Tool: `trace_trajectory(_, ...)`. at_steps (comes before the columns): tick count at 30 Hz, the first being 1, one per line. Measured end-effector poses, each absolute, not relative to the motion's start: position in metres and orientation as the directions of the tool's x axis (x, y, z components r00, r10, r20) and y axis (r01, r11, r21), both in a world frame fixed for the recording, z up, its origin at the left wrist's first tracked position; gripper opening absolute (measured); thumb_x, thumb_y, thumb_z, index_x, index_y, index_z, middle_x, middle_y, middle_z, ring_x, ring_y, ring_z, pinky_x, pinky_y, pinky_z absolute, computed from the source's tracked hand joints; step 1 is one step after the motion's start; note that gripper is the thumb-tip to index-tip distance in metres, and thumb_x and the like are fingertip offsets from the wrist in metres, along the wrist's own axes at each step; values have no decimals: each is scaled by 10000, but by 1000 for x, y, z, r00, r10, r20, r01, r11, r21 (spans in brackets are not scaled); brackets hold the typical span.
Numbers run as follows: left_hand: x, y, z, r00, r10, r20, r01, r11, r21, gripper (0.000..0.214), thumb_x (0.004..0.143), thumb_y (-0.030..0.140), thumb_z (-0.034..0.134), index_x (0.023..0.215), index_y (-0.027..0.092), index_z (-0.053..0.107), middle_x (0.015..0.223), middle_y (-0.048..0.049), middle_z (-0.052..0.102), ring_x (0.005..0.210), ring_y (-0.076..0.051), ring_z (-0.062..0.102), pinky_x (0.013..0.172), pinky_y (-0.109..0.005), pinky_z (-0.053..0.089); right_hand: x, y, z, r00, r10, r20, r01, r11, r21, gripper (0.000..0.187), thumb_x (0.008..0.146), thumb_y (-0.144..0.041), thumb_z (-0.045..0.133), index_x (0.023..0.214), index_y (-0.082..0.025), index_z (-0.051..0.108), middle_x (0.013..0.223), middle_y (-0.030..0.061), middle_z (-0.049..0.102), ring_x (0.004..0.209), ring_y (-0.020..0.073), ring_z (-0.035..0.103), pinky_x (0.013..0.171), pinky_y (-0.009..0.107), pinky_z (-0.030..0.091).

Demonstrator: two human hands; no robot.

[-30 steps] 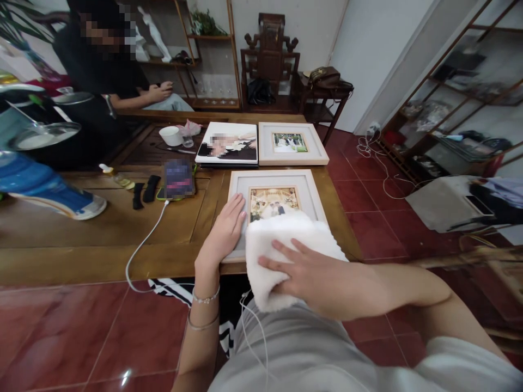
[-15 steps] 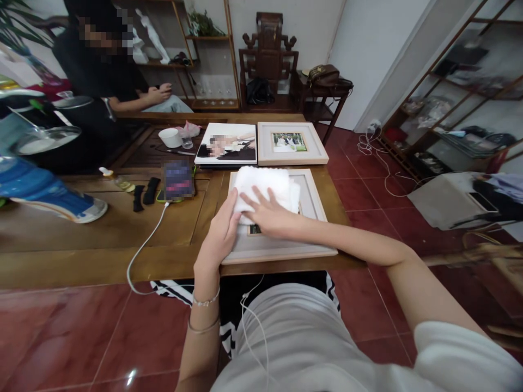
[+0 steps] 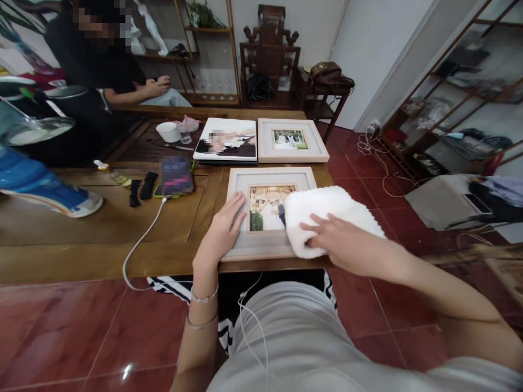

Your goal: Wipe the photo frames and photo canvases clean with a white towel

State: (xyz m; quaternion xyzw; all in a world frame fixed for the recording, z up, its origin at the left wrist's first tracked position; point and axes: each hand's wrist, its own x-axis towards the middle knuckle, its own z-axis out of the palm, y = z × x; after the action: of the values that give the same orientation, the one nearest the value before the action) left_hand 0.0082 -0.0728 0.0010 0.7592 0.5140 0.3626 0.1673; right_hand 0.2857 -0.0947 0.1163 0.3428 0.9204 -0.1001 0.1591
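Observation:
A light-wood picture frame (image 3: 233, 252) lies flat near the table's front edge, with a wedding photo (image 3: 265, 209) inside a pale mat. My left hand (image 3: 220, 231) rests on the frame's left side, fingers stretched out along it and thumb apart. At the frame's right side my right hand (image 3: 339, 239) presses on a folded white fluffy cloth (image 3: 339, 207), its fingers bent into the fabric. The cloth covers the lower right of the frame and hangs out past its right edge.
Behind lie a second framed photo (image 3: 294, 155) and a white-covered photo album (image 3: 226, 128). To the left are a phone (image 3: 175, 175) on a white cable (image 3: 141, 245), a small dropper bottle (image 3: 116, 175) and a blue bottle (image 3: 44, 182). Another person (image 3: 102, 71) sits across the table.
My right hand has swept the white cloth from the frame's upper middle to its lower right, uncovering the photo. My left hand stays at the frame's left side.

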Motion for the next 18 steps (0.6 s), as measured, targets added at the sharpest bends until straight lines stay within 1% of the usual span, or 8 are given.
trace_trajectory(3, 6, -70, -2, 235, 894, 381, 659, -434, 614, 460, 992, 329, 399, 1397, 143, 512, 1476, -137, 480, 1402, -241, 407, 1181, -440, 320, 313, -62, 142, -704, 577, -414, 692, 688, -218, 521, 702, 83, 446, 1000, -207, 760, 1126, 59, 734, 1119, 247, 643, 940, 362, 500)
trace_trajectory(5, 6, -69, -3, 243, 891, 384, 658, -442, 610, 469, 987, 310, 394, 1406, 129, 502, 1474, -147, 479, 1392, -235, 423, 1181, -426, 323, 325, -32, 155, -718, 578, -387, 686, 683, -250, 460, 757, 32, 400, 973, -174, 750, 979, 5, 753, 915, 168, 686, 845, 292, 486)
trace_trajectory(8, 6, -69, -3, 251, 891, 377, 650, -444, 617, 468, 982, 287, 386, 1397, 115, 514, 1468, -147, 486, 1390, -240, 426, 1184, -418, 322, 326, 13, 159, -559, 828, 37, 827, 560, -49, 402, 801, -28, 334, 982, -23, 693, 941, 68, 723, 887, 169, 664, 785, 306, 439)
trace_trajectory(10, 6, -70, -2, 252, 894, 369, 648, -439, 622, 456, 980, 275, 382, 1385, 129, 531, 1466, -134, 492, 1390, -245, 426, 1185, -427, 319, 310, 35, 149, -465, 823, 325, 872, 490, 5, 445, 804, -4, 360, 1164, -17, 621, 1182, 148, 664, 1070, 240, 630, 862, 350, 443)
trace_trajectory(11, 6, -70, -1, 251, 897, 364, 649, -436, 624, 451, 979, 269, 381, 1381, 134, 536, 1468, -131, 491, 1390, -246, 425, 1186, -432, 317, 297, 43, 142, -464, 792, 396, 865, 501, 13, 498, 807, 22, 372, 1260, -43, 568, 1328, 179, 583, 1186, 272, 577, 919, 377, 442)
trace_trajectory(13, 6, -70, 0, 248, 899, 361, 652, -431, 625, 446, 974, 260, 386, 1372, 135, 543, 1466, -131, 493, 1387, -245, 430, 1185, -440, 318, 266, 52, 124, -552, 730, 404, 809, 586, 46, 553, 843, 55, 342, 1349, -102, 500, 1530, 182, 378, 1390, 287, 390, 1026, 440, 410)
trace_trajectory(15, 5, -70, 0, 245, 899, 363, 651, -430, 625, 443, 969, 254, 396, 1367, 132, 547, 1462, -133, 497, 1382, -244, 438, 1181, -445, 321, 233, 53, 103, -700, 638, 320, 695, 712, 99, 514, 890, 46, 311, 1319, -131, 532, 1593, 146, 276, 1471, 272, 231, 1103, 461, 335)
trace_trajectory(18, 3, -68, -1, 235, 894, 381, 655, -435, 617, 432, 956, 252, 423, 1346, 133, 566, 1423, -135, 540, 1349, -247, 482, 1160, -446, 359, 196, 50, 74, -882, 460, 102, 469, 875, 115, 515, 903, 15, 387, 1377, -159, 489, 1578, 149, 315, 1460, 236, 268, 1114, 428, 309)
